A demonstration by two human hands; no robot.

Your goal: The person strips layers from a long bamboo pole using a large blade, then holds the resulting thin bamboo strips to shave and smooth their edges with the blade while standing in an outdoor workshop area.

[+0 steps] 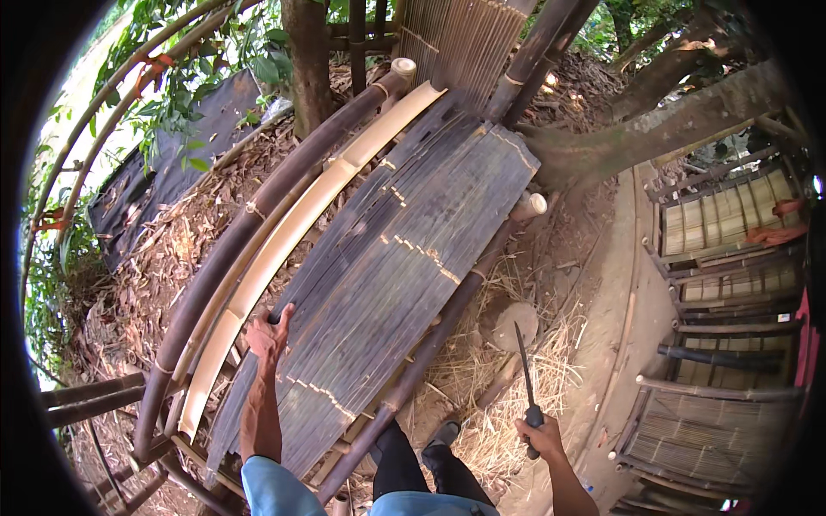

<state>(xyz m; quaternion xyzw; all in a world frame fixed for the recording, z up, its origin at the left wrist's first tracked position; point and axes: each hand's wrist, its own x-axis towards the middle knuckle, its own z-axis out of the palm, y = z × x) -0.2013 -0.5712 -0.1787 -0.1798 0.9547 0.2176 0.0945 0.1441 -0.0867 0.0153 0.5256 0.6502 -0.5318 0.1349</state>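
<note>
My right hand (540,436) grips the black handle of a long knife (523,370), its narrow dark blade pointing up and away from me. At the left, my left hand (268,335) is at the near-left edge of a bench of flattened, weathered grey bamboo slats (370,267). Its thumb lies along the edge slat, and the other fingers, partly hidden, appear curled over it. Right beside that hand runs a pale split bamboo length (267,258), hollow side up, lying along the bench's left side between the slats and a dark bamboo rail (249,215).
A round wooden block (508,323) stands right of the bench amid straw-like shavings (551,378). A tree trunk (654,129) leans across the far right. Bamboo-framed panels (723,224) line the right side. Dry leaves and a dark sheet (172,163) lie at the far left.
</note>
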